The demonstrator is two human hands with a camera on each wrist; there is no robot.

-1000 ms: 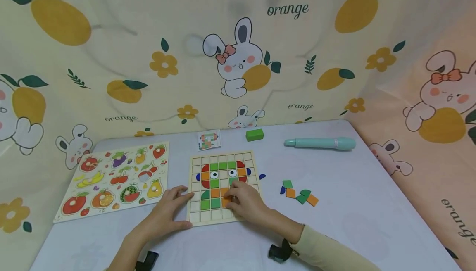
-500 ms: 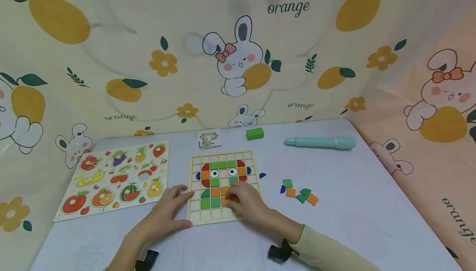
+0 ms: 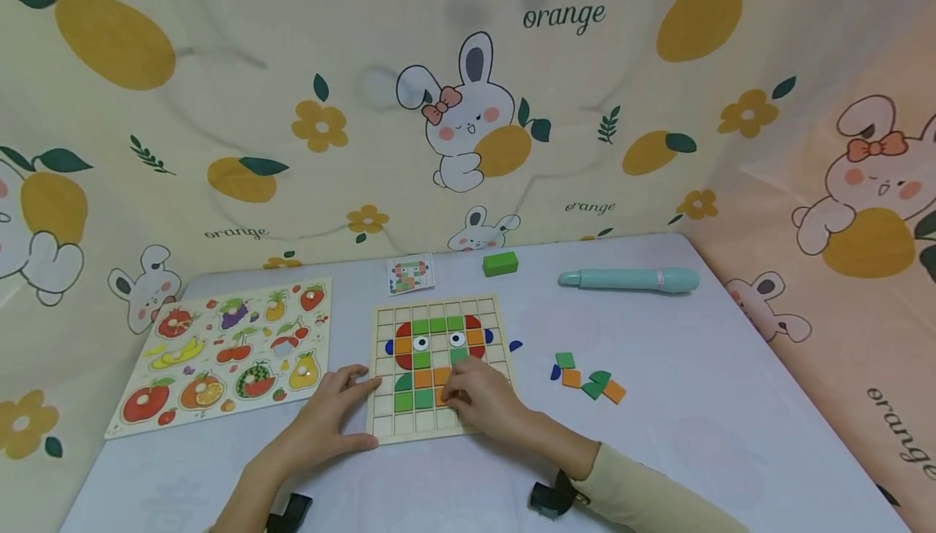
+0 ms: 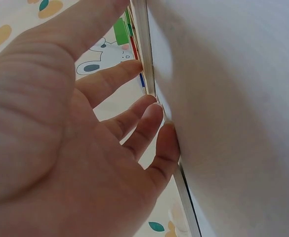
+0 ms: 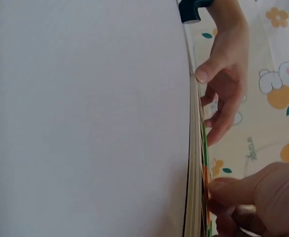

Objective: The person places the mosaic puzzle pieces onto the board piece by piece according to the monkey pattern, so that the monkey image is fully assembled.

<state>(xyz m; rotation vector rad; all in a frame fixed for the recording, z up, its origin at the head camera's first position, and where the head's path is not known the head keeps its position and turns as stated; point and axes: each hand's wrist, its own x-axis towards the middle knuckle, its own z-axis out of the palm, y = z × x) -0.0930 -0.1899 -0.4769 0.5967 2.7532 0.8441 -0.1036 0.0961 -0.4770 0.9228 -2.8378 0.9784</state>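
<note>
A wooden grid board lies on the table with coloured tiles set in its cells: green, orange, red and blue pieces, plus two eye tiles. My left hand rests at the board's left edge, thumb and fingers spread and touching it; the left wrist view shows this hand along the edge. Over the board's lower middle, my right hand has its thumb and fingertips together on an orange square tile, partly hidden by them. In the right wrist view, the right thumb is against the tile layer.
Loose green, orange and blue tiles lie right of the board, with a blue half-round piece near its edge. Behind are a picture card, a green block and a teal pen. A fruit puzzle board lies left.
Both hands stay in nearly the same place. The right fingertips shift only very slightly over the orange tile.
</note>
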